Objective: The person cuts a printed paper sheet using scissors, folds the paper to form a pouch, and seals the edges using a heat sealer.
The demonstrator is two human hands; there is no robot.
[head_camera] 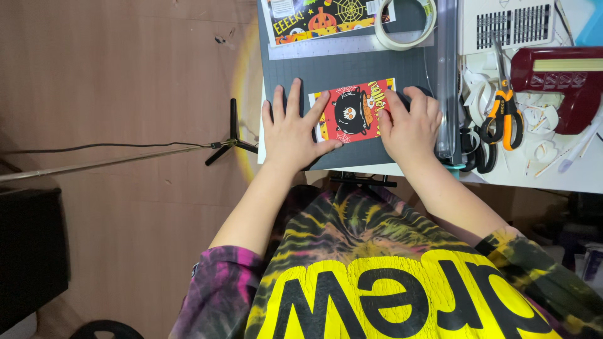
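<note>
A small red card [352,112] printed with a black cauldron lies flat on a dark grey cutting mat [352,69], between two hands; the left hand [294,129] rests spread and flat, fingers pressing the card's left edge; the right hand [409,124] lies palm down, loosely curled, covering its right edge; neither grips it; orange-handled scissors [505,110] sit further right on the white tabletop [553,179].

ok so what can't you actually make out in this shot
Head view only:
- Card: both side edges hidden under the left hand and right hand.
- Patterned sheet: cut off by the top edge.
- Tape roll: its top is cut off too.
- Scissors: blade tips lost among paper scraps.
- Cutting mat: grid too fine to read.
</note>
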